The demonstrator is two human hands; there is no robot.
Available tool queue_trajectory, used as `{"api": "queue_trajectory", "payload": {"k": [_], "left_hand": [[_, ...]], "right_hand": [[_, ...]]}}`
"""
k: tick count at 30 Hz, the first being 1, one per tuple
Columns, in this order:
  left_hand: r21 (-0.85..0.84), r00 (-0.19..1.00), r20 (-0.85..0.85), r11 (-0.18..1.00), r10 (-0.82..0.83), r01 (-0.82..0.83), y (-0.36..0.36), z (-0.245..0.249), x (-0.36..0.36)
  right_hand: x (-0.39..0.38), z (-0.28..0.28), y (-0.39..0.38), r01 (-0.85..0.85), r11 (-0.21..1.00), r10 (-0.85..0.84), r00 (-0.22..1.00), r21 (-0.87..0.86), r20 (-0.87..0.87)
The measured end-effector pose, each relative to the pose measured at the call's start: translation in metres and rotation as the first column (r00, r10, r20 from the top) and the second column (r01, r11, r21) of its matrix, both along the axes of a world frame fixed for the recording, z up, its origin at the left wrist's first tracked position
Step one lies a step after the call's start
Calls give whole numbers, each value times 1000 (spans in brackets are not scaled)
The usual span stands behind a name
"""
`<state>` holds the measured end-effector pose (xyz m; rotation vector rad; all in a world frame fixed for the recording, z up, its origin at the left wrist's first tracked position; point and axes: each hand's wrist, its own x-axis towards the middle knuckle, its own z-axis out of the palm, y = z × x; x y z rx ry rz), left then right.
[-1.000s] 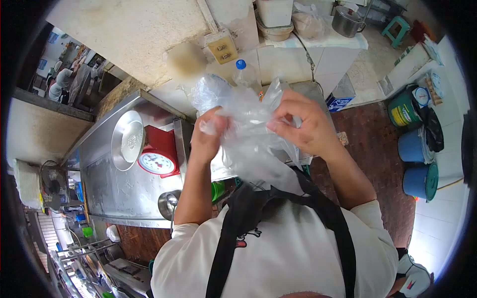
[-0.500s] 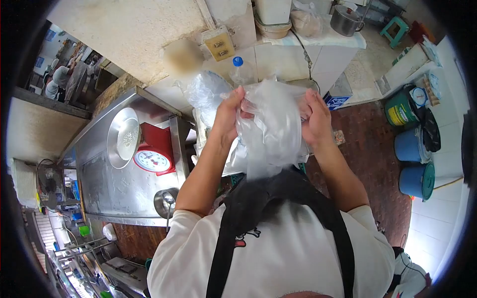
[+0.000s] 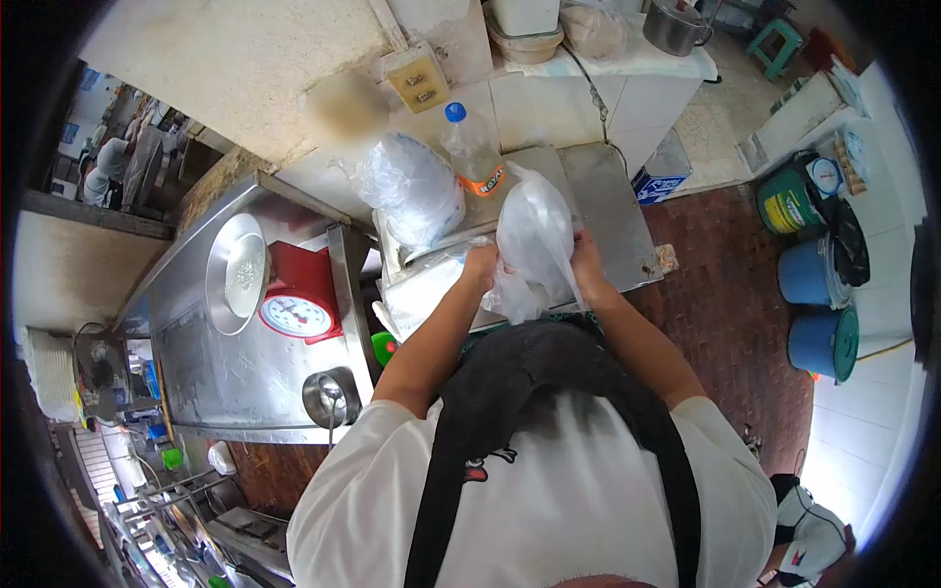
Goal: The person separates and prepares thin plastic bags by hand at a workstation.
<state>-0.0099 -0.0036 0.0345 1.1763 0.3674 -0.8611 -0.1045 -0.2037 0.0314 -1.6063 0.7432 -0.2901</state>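
A clear plastic bag [image 3: 537, 230], puffed out and rounded at its far end, is between my hands over the metal-topped table. My left hand [image 3: 480, 268] has its fingers closed on the near left edge of the bag. On the opposite edge my right hand [image 3: 586, 263] grips the plastic, its fingertips partly hidden behind the bag. Just beyond my left hand rests a bundle of clear plastic [image 3: 407, 191]. A bottle [image 3: 474, 157] with a blue cap and an orange label stands behind the bag.
To the left, a steel counter [image 3: 201, 363] holds a red dial scale [image 3: 306, 284] with a metal pan [image 3: 223, 294], and a pot [image 3: 319, 400] with a ladle. Blue bins [image 3: 809, 279] line the right wall. Another person [image 3: 814, 534] is at lower right.
Both hands have come down and closer to my body with the bag. The bag was bunched and stretched between them; now it is puffed out, and the bottle and metal tabletop show more.
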Motion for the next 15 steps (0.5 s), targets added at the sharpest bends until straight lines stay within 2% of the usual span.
{"api": "queue_trajectory", "payload": {"k": [1,2,5,6,7,8,10,11,13,15], "left_hand": [[92,999,32,995,-33,30,0,-16,-2],[149,983,184,987,24,-52,-8,-35,-4],[315,943,215,932,-252,177,6,-64,18],[266,958,204,954,-200,142,8,-43,17],[217,971,189,970,-148,105,13,0,8],[173,982,161,983,-96,67,22,36,-5],[363,842,496,931,-211,19,47,61,-15],[443,719,633,896,-288,-31,56,76,-16],[373,662,687,927,-300,33,66,142,-27],[327,438,823,932,-362,156,68,214,-33]], "right_hand": [[2,-9,-7,-54,997,46,992,-64,-114],[7,-13,-12,-91,995,95,991,50,-99],[14,-13,-27,-163,920,201,977,357,-74],[13,-2,-36,-162,886,223,971,435,-92],[13,9,-45,-158,845,246,963,511,-110],[7,24,-51,-163,863,220,973,479,-64],[-11,70,-58,-167,892,175,984,420,21],[-12,92,-58,-184,941,143,977,283,160],[-12,139,-49,-147,989,133,893,1,431],[-18,213,-21,-177,937,318,791,-302,523]]}}
